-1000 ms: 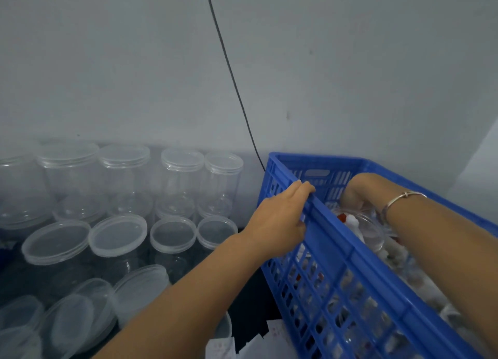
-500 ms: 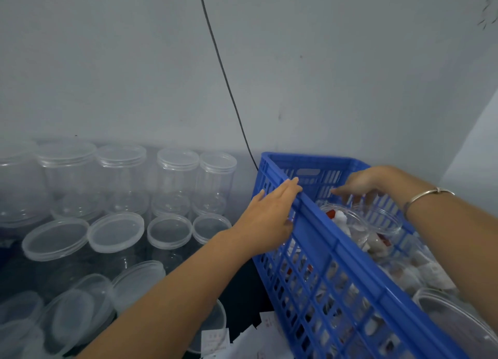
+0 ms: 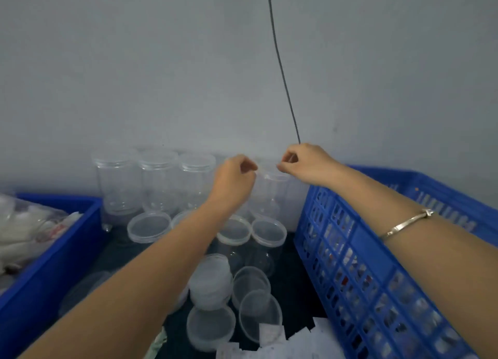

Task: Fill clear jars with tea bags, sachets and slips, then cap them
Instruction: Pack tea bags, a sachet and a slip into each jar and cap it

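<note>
1. The clear jar (image 3: 269,194), in the back row against the wall, is pinched at its rim from either side by the left hand (image 3: 237,175) and the right hand (image 3: 304,167), the fingers curled.
2. It looks empty, so filling and capping are judged still to come.
3. More empty jars (image 3: 159,183), loose lids (image 3: 149,226) and slips (image 3: 272,334) are left on the counter (image 3: 291,277).
4. Blurred contents are seen through the blue crate (image 3: 377,250) — possibly finished jars, so the task is judged partway done.
</note>
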Available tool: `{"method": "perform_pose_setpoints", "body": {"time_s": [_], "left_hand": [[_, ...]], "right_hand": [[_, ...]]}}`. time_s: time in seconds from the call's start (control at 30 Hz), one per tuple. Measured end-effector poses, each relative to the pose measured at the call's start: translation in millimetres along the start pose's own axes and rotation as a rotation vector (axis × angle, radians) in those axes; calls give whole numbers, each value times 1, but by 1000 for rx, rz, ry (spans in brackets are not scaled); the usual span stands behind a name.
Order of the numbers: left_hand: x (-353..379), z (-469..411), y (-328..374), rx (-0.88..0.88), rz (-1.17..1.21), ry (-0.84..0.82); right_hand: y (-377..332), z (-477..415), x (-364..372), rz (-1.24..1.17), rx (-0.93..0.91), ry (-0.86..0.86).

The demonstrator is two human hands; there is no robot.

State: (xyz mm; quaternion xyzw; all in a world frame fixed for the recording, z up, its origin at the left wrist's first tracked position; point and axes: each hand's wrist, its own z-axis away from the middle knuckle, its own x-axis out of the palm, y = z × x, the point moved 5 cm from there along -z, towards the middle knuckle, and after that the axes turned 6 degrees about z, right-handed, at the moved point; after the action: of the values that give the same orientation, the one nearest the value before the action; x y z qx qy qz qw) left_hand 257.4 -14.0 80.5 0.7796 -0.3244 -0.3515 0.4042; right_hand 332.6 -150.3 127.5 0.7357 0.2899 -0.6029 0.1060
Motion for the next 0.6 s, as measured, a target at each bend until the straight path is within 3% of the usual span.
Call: {"method": "perform_pose_setpoints", "body": {"time_s": [0.17, 0.33, 0.6], "left_hand": [[-60, -17, -45, -86, 9, 133], [-75, -19, -88, -162, 60, 14], [-74, -13, -121, -226, 149, -21]], "right_hand": [[-49, -33, 44, -1, -1, -130], [-56, -64, 78, 209, 89, -142], [-43, -76, 94, 182, 228, -45]]}}
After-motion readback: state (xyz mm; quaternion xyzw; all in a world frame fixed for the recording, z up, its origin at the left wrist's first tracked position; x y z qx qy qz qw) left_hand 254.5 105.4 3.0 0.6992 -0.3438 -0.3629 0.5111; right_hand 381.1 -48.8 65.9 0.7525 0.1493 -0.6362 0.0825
